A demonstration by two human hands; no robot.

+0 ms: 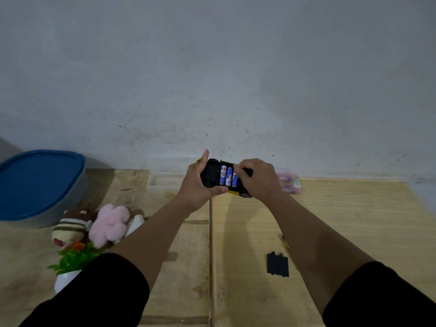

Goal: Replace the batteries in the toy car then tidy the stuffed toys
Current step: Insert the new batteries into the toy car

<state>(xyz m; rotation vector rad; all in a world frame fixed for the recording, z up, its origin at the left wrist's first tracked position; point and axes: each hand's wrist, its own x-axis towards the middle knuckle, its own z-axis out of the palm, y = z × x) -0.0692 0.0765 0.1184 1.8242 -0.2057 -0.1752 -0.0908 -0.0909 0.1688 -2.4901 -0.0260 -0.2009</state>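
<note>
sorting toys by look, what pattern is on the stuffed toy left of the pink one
Brown and cream stripes on the stuffed toy, seen best in the head view.

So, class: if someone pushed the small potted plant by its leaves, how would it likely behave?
The potted plant probably tips: its leaves spread wider than its small rounded white pot. It looks plastic, so likely light and easy to slide on the wooden table.

A black underside and yellow body are seen on the toy car (212, 172), with blue-and-white batteries (228, 177) inside. A blue lid (40, 182), a pink plush (109, 224), a brown-striped plush (69, 228) and a black cover (278, 265) are shown on the pale wooden table (330, 220).
</note>
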